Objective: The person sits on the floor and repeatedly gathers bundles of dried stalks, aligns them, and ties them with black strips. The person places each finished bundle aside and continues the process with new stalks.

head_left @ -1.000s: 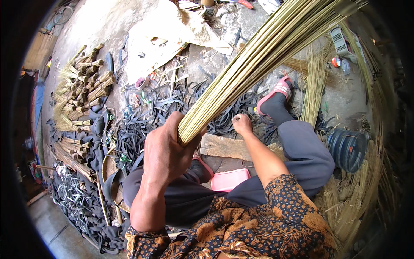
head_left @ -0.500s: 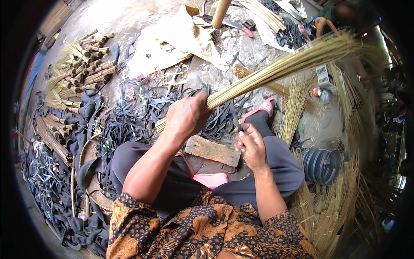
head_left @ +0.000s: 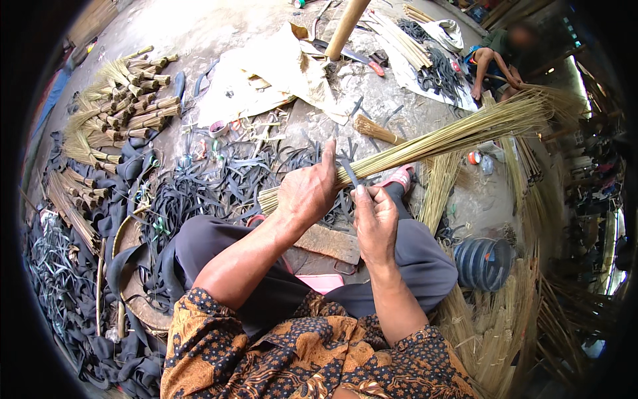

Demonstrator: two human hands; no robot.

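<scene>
Far left there's a heap of short bound bundles [head_left: 136,110], too jumbled for me to count, then loose black strips [head_left: 199,193], also uncountable. Next, the left hand [head_left: 307,193]: fingers curled round one long straw bundle [head_left: 432,141], except one that's sticking up straight. The butt end pokes out left of that fist, and the stalks run off up and right, past both hands, fanning out at the tip. One wooden board [head_left: 329,244] sits below. Then one dark strip [head_left: 348,171] against the bundle, its lower end pinched by thumb and fingers of the right hand [head_left: 376,219], no gap. Further right, one bluish ribbed container [head_left: 484,264].
</scene>
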